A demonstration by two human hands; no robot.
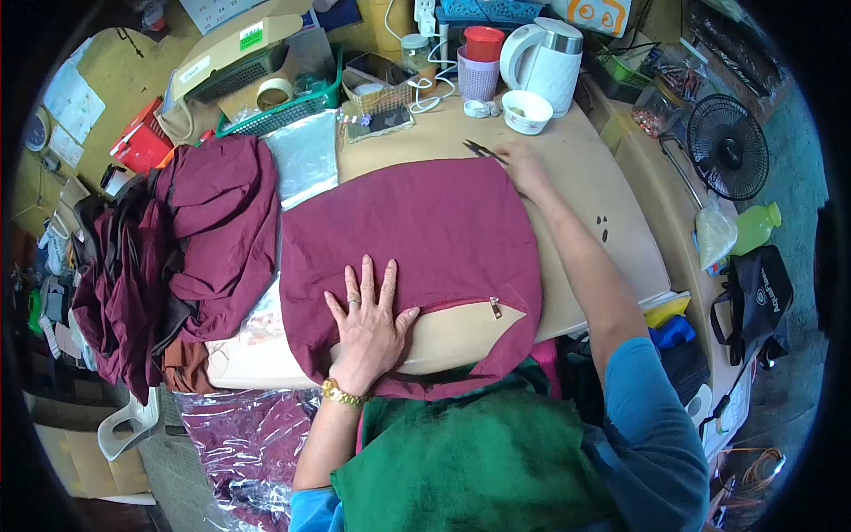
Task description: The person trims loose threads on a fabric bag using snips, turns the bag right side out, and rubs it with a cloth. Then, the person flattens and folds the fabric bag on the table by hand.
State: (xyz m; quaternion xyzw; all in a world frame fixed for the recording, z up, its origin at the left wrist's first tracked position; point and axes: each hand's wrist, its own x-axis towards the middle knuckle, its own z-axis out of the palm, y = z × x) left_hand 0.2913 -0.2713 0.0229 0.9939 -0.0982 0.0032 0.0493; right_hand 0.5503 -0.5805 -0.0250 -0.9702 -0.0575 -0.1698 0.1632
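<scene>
A maroon cloth bag [417,222] lies spread over the tan tabletop, with a zipper opening along its lower part. The gold-coloured zipper pull [495,308] sits near the right end of that opening. My left hand [368,324] presses flat on the bag beside the zipper, fingers spread, with a ring and a gold bracelet on it. Past the bag's upper right edge, my right hand [525,168] has its fingers closed at the handle end of a small dark pair of thread snips [479,148]. The blades point up and left, and the fingertips are partly hidden.
Maroon garments [217,222] are heaped at the left beside clear plastic bags [306,155]. Along the back stand a green basket [292,106], a bowl [526,113], a white kettle [542,62] and a purple cup [479,75]. A black fan [729,146] stands at the right.
</scene>
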